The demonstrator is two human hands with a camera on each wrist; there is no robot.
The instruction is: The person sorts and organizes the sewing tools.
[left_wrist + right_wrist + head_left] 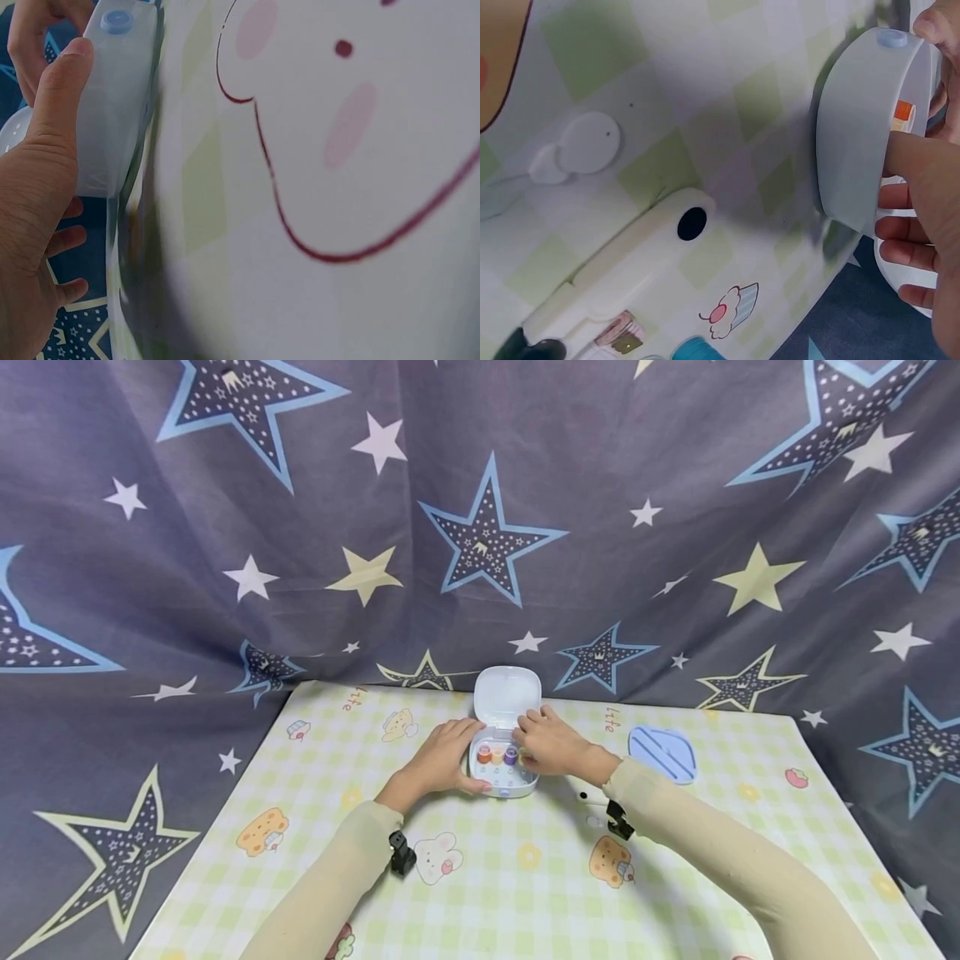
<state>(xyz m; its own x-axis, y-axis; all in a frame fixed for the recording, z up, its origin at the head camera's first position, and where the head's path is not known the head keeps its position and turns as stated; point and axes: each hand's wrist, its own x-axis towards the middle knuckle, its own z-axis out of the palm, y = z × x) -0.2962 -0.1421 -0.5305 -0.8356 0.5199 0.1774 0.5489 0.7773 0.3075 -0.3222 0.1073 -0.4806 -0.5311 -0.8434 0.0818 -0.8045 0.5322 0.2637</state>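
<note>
A white plastic box (513, 792) stands on the table with its lid (507, 695) raised at the back. Inside, a row of small thread spools shows: an orange one (484, 753), a peach one (497, 757) and a purple one (511, 755). My left hand (441, 757) grips the box's left side, thumb on the front wall near a blue button latch (116, 21). Over the right end of the row, my right hand (553, 742) reaches in with curled fingers and pinches a yellowish spool (524, 755), mostly hidden by the hand.
A light blue tray (663, 753) with a diagonal bar lies to the right. Beneath my right forearm is a white tool with a black dot (622, 262), near a teal item (697, 349). Behind the table hangs a star-patterned curtain (645, 568).
</note>
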